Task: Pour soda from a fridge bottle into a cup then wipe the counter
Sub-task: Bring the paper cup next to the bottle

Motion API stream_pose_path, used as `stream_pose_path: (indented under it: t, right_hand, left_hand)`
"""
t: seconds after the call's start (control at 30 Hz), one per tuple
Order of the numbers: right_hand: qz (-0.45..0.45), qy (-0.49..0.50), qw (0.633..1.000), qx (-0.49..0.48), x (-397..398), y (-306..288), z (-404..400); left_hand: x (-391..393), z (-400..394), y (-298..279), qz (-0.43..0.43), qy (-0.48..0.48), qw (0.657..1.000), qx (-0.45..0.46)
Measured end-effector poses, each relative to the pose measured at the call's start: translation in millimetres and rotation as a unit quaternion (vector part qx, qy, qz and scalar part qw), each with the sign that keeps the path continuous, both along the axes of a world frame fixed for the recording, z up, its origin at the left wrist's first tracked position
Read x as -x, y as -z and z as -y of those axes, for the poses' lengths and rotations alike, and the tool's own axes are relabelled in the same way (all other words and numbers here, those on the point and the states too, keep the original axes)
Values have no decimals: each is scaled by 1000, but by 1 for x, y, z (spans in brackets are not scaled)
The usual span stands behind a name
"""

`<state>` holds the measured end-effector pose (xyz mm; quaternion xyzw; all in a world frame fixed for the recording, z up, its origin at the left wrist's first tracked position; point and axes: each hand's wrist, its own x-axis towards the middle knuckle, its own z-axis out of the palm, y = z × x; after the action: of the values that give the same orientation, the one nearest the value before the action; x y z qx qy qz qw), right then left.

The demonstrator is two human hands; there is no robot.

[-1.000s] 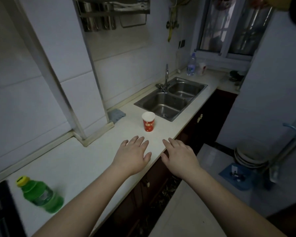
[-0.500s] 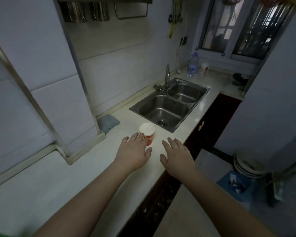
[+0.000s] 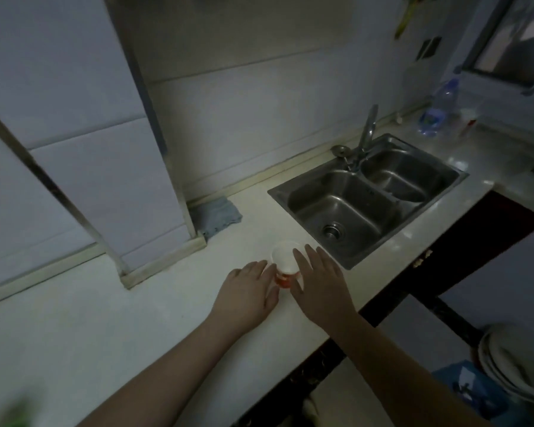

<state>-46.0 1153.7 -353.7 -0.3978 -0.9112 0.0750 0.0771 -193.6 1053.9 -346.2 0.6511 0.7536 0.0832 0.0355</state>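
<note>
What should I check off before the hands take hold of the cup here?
1. Red paper cup with white inside upright on the pale countertop: ok.
2. Cup empty: ok, no liquid seen.
3. Left hand and right hand flank the cup: ok.
4. Grip closed on cup: not ok, fingers open.
5. Green soda bottle in reach: cannot tell, a blur at the frame corner.
6. Blue-grey folded cloth available for wiping: ok, by the wall.

Dim, soft blur, wide-angle bending at edges
</note>
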Motion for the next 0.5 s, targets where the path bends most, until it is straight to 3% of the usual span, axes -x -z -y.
stream_pose_path:
  t: [0.17,0.33,0.5]
  right_hand:
    - [7,-74,996,57,16,23,-56]
    - [15,-123,987,104,26,46,-85]
    - [6,-138,978,156,29,64,-100]
  left_hand:
    - [-1,-29,24,21,-60,998,-27]
    - [0,-41,44,97,-144,985,-19]
    - [1,-42,71,225,-287,931,20]
